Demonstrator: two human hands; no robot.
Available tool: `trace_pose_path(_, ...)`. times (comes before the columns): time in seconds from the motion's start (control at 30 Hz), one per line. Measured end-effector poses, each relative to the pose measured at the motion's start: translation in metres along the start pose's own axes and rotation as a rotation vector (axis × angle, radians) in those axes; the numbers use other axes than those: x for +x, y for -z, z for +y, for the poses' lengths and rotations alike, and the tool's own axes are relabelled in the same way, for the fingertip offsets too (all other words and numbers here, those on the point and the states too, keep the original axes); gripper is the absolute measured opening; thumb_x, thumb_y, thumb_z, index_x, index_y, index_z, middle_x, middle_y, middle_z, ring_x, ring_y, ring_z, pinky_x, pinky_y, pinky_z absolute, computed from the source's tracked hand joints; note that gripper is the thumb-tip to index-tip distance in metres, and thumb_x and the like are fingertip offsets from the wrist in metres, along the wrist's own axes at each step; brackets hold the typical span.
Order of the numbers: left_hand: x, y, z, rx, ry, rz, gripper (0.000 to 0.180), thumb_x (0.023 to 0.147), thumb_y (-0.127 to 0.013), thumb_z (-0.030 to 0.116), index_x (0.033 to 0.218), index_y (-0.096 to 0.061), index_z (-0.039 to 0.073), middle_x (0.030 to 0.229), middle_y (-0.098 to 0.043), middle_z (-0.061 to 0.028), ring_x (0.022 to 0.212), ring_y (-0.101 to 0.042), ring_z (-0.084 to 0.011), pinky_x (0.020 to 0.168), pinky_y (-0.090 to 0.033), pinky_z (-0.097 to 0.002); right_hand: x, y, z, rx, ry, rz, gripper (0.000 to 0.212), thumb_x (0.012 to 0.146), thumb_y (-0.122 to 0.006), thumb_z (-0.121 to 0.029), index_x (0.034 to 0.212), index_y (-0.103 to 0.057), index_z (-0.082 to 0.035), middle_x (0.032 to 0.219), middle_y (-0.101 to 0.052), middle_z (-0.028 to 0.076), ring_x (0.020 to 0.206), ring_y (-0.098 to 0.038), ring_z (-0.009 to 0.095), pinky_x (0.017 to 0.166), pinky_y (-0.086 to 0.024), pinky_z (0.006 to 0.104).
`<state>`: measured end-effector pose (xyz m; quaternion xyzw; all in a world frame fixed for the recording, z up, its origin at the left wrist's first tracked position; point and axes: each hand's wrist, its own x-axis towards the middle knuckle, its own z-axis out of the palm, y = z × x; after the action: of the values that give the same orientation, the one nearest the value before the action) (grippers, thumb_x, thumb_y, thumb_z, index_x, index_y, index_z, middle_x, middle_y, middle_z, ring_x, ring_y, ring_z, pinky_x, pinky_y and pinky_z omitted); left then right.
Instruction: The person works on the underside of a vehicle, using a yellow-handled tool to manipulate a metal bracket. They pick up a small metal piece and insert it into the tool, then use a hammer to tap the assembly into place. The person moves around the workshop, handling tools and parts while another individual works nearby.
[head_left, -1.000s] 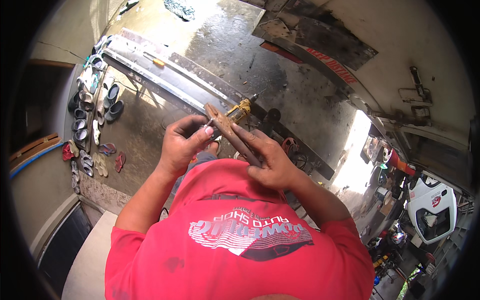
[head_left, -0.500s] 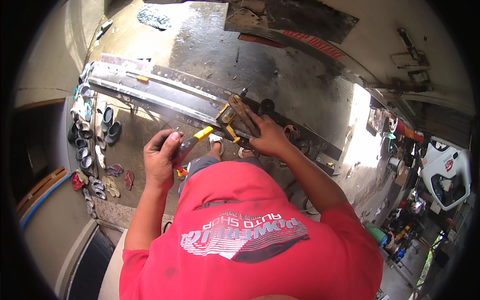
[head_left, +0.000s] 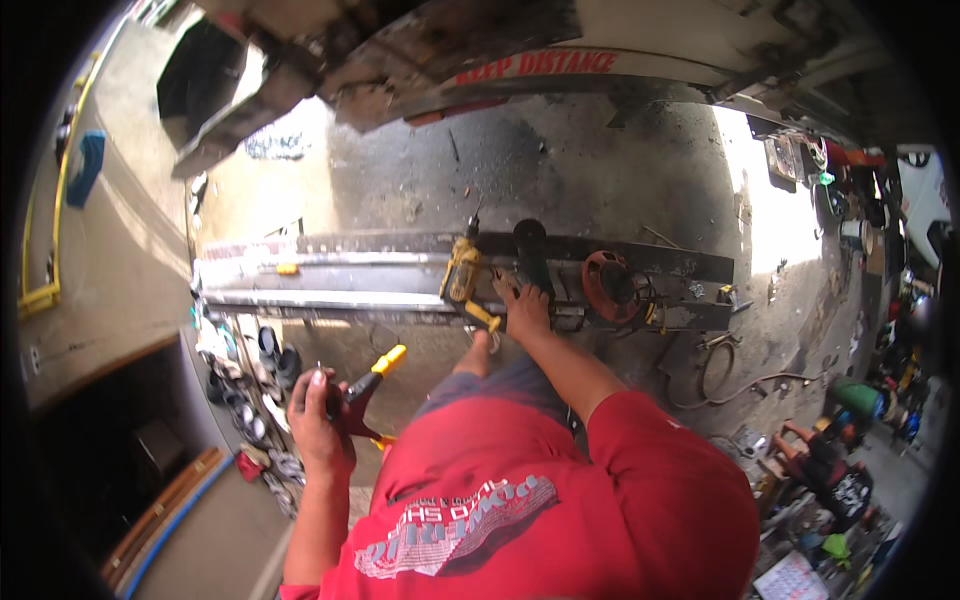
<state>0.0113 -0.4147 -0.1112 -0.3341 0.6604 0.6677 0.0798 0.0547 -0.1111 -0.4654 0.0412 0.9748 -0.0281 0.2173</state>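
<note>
My left hand (head_left: 322, 432) is closed around a two-handled tool (head_left: 362, 400) that looks like a hand riveter, with dark and red parts and yellow tips on its handles. A small pale tip shows above my thumb. My right hand (head_left: 526, 312) reaches down to a long metal panel (head_left: 390, 275), its fingers stretched out and dark at the ends. Just left of it a yellow cordless drill (head_left: 461, 272) lies on the panel, its bit pointing away from me. Beyond my right fingers is a dark tool with a round end (head_left: 531, 242); whether they touch it I cannot tell.
A red ring-shaped object (head_left: 604, 287) lies on the panel's right part, a small yellow item (head_left: 287, 268) on its left. A hose (head_left: 710, 378) curls on the floor. Shoes (head_left: 265, 425) line the left wall. Vehicle bodywork (head_left: 640, 90) overhangs the far side. Another person (head_left: 830, 470) is at right.
My right hand has come off the drill and sits to its right. The view has turned and shifted, so the panel now runs level across it. My left hand keeps its tool.
</note>
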Motion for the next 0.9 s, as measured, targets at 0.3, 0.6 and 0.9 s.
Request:
trace_pose_path(0.3, 0.022, -0.09, 0.013, -0.021, -0.036, -0.207, 0.024, 0.102, -0.069, 0.03, 0.105, -0.067, 0.006, 0.074, -0.054, 0.0027, 0.068, -0.052, -0.0098, 0.085, -0.051, -0.0307, 0.002, -0.019, 0.026, 0.063, 0.067, 0.085, 0.072, 0.089, -0.071, -0.038, 0.153, -0.047, -0.015, 0.142, -0.051, 0.021, 0.139, -0.045, 0.039, 0.113, -0.031, 0.0672)
trace_pose_path(0.6, 0.012, -0.207, 0.024, -0.077, 0.032, -0.513, 0.024, 0.108, -0.06, 0.029, 0.113, -0.061, 0.006, 0.08, -0.054, -0.0008, 0.071, -0.055, -0.0117, 0.066, -0.049, -0.029, -0.067, 0.246, 0.039, 1.069, 0.45, 0.269, 0.112, 0.078, -0.086, -0.044, 0.161, -0.026, 0.001, 0.164, -0.028, 0.03, 0.152, -0.031, 0.047, 0.122, -0.032, 0.0551)
trace_pose_path(0.9, -0.006, -0.294, 0.057, 0.195, -0.105, -0.885, 0.026, 0.106, -0.062, 0.027, 0.118, -0.061, 0.004, 0.102, -0.063, -0.0039, 0.098, -0.062, -0.0156, 0.093, -0.05, -0.0347, -0.037, 0.301, 0.073, 0.849, 0.379, 0.802, 0.05, 0.077, -0.068, -0.002, 0.125, -0.055, -0.002, 0.11, -0.053, 0.02, 0.109, -0.054, 0.048, 0.09, -0.044, 0.0582)
